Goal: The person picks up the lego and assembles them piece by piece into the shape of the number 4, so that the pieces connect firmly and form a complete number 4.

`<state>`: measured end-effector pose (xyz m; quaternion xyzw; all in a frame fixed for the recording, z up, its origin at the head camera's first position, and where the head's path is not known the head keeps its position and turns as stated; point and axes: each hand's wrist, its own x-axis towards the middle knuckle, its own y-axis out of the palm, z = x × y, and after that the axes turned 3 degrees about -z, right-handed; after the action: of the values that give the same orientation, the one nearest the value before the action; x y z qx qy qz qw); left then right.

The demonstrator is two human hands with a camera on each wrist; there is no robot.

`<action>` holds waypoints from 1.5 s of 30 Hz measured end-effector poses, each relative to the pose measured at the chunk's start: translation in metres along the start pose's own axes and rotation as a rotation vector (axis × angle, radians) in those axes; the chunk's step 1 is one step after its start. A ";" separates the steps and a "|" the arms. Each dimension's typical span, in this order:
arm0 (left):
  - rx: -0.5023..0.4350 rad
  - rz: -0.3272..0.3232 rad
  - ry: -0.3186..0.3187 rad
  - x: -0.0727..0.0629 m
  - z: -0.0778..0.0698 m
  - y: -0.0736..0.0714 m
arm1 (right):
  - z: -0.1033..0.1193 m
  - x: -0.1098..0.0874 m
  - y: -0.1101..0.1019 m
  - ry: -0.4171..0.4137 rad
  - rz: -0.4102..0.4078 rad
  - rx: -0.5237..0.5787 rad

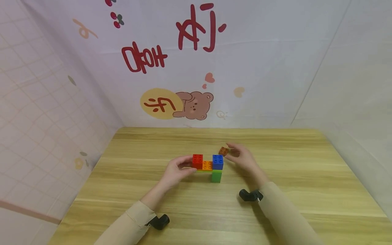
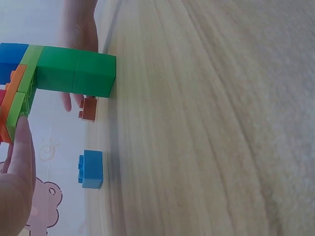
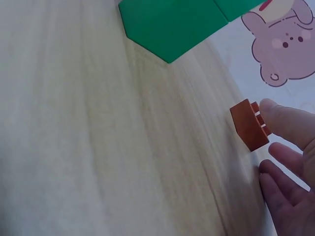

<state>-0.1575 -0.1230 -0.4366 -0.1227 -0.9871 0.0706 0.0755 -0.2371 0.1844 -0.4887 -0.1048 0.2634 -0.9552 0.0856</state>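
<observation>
Steadying the brick structure (image 1: 208, 167) with my left hand (image 1: 176, 173), fingers curled round its red end — it stands on the desk (image 1: 291, 190) on a green leg. My right hand (image 1: 245, 160) pinches a small brown brick (image 1: 223, 151) by the fingertips, held just beside the blue top brick (image 1: 217, 161). I judge this the placing step — next, line the brown studs up squarely and press down without tipping the leg.

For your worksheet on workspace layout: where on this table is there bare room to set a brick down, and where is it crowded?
Bare wood lies along the table's far edge, at the right side beyond the right hand, and in front between the two sleeves. It is crowded mid-table: the left hand grips the brick stack, and the right hand holds a brown brick just beside it.
</observation>
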 end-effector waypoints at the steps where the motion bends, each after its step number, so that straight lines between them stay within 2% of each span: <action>1: -0.001 0.001 0.002 0.000 0.000 0.000 | -0.001 0.001 0.000 0.011 0.001 0.009; 10: 0.006 0.008 0.009 0.001 -0.001 -0.001 | -0.004 0.005 -0.001 0.031 0.009 0.010; 17: -0.001 0.010 0.018 0.001 -0.001 0.000 | -0.002 0.005 0.005 0.068 -0.035 0.011; 25: -0.010 0.007 0.007 0.000 -0.001 0.000 | -0.007 0.000 0.008 0.071 -0.073 -0.001; 32: 0.006 0.016 0.006 0.001 0.001 0.001 | -0.013 -0.013 0.000 0.028 -0.078 0.067; 39: 0.011 0.009 -0.013 0.002 0.000 0.002 | -0.011 -0.027 -0.013 0.050 -0.078 0.072; 45: 0.004 0.010 -0.018 0.003 -0.001 0.003 | 0.002 -0.034 -0.026 0.046 -0.082 0.065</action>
<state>-0.1597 -0.1192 -0.4355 -0.1270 -0.9869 0.0741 0.0662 -0.2065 0.2125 -0.4788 -0.0909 0.2296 -0.9680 0.0435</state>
